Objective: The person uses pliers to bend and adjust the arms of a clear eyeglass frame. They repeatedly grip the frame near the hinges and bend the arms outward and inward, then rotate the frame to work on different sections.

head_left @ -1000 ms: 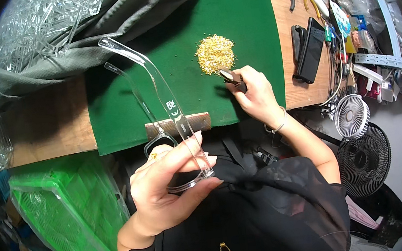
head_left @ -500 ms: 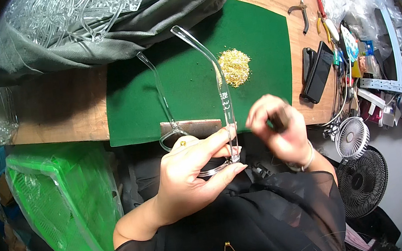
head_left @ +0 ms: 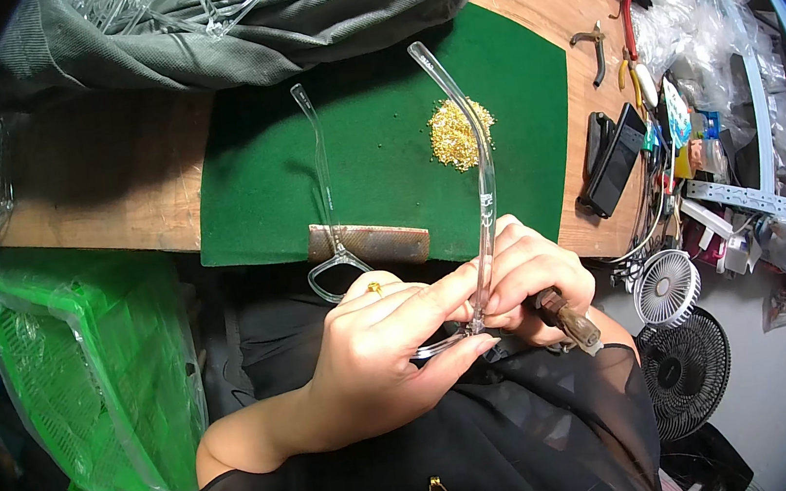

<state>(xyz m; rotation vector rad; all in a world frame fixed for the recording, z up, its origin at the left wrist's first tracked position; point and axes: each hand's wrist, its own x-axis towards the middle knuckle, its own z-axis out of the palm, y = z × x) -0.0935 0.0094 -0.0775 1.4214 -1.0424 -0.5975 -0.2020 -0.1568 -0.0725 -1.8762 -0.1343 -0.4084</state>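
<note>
My left hand (head_left: 394, 334) is closed around the front of a clear plastic eyeglass frame (head_left: 485, 185), near one hinge. Both temples of the frame point away from me over the green mat (head_left: 258, 184). Beside that hinge, my right hand (head_left: 543, 271) has its fingers curled against the frame. In its palm lies a brown-handled hand tool (head_left: 569, 320) with a translucent end; its working tip is hidden by the fingers. A heap of tiny gold-coloured parts (head_left: 460, 136) sits on the mat beyond the hands.
A brown textured strip (head_left: 393, 243) lies at the mat's near edge. At the back left, grey cloth (head_left: 270, 45) holds several clear frames. Pliers (head_left: 597, 53), a black phone (head_left: 616, 159) and small fans (head_left: 666, 287) are to the right; a green crate (head_left: 115, 378) stands left.
My right hand has moved left with the tool and now meets the frame's hinge beside my left hand. The frame has shifted slightly right in view.
</note>
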